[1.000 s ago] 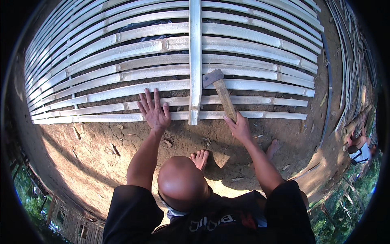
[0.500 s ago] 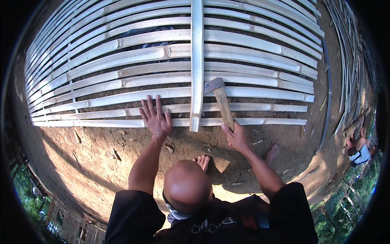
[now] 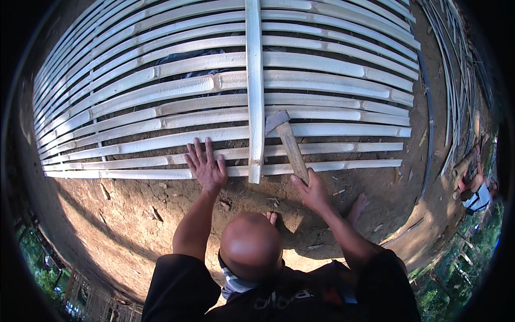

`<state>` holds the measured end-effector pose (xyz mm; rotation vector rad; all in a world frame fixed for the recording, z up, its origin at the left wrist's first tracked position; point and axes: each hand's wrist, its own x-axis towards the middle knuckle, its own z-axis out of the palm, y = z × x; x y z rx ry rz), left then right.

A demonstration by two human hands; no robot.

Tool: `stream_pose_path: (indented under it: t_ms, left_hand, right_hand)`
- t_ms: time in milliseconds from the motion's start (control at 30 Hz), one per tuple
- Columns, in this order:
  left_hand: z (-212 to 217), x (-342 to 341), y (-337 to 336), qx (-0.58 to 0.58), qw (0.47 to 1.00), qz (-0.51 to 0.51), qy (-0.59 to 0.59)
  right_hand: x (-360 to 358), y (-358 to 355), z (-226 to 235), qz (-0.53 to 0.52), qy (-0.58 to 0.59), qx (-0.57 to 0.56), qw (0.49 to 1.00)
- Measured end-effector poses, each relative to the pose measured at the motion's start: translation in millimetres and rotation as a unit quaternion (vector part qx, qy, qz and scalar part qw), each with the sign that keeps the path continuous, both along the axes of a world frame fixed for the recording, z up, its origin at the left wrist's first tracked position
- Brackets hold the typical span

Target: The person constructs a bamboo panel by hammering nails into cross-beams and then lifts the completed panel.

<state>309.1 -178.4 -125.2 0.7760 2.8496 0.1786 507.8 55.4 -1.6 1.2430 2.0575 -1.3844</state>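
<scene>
My left hand (image 3: 207, 169) lies flat with fingers spread on the nearest pale split-bamboo slats (image 3: 179, 159). In my right hand (image 3: 312, 192) is a hatchet (image 3: 292, 150), gripped low on its wooden handle. Its dark metal head points away from me and sits close to the right edge of a lengthwise bamboo strip (image 3: 256, 102); whether it touches the strip, I cannot tell. That strip lies across the row of slats, its near end reaching just past the closest one. My right fingers wrap round the handle's end.
Bare, cracked earth (image 3: 139, 196) lies in front of the slats. Dark plastic sheeting (image 3: 196, 56) shows between them. Long thin strips (image 3: 453, 80) are piled at the far right, near a dark pole (image 3: 429, 107). Bare feet (image 3: 357, 209) stand by the near edge.
The slats sit slightly lower in the view. The hatchet head has tilted and come nearer the lengthwise strip's edge. My left hand stays flat on the slats.
</scene>
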Motion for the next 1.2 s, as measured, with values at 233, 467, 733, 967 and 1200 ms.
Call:
stream_pose_path:
  t_ms: [233, 467, 733, 967, 1200]
  left_hand:
    - [-1.5, -0.3, -7.3, 0.023, 1.0, 0.011, -0.004]
    - [16.4, -54.7, 60.8, 0.16, 0.985, 0.05, 0.035]
    - [0.0, -136.5, 154.6, 0.084, 0.993, 0.037, 0.069]
    - [2.9, -143.0, 141.8, 0.068, 0.994, 0.045, 0.068]
    - [3.9, -145.1, 151.4, 0.078, 0.995, 0.042, 0.048]
  right_hand:
    - [-21.7, 51.7, -13.0, -0.061, 0.077, 0.002, 0.995]
    - [-77.2, 104.3, -39.6, 0.016, 0.115, -0.009, 0.993]
    - [-87.6, 86.4, -36.5, -0.02, 0.046, -0.059, 0.997]
    - [-99.7, 66.0, -5.1, -0.002, 0.028, -0.07, 0.997]
    - [-96.4, 68.8, -34.0, -0.057, 0.045, -0.125, 0.989]
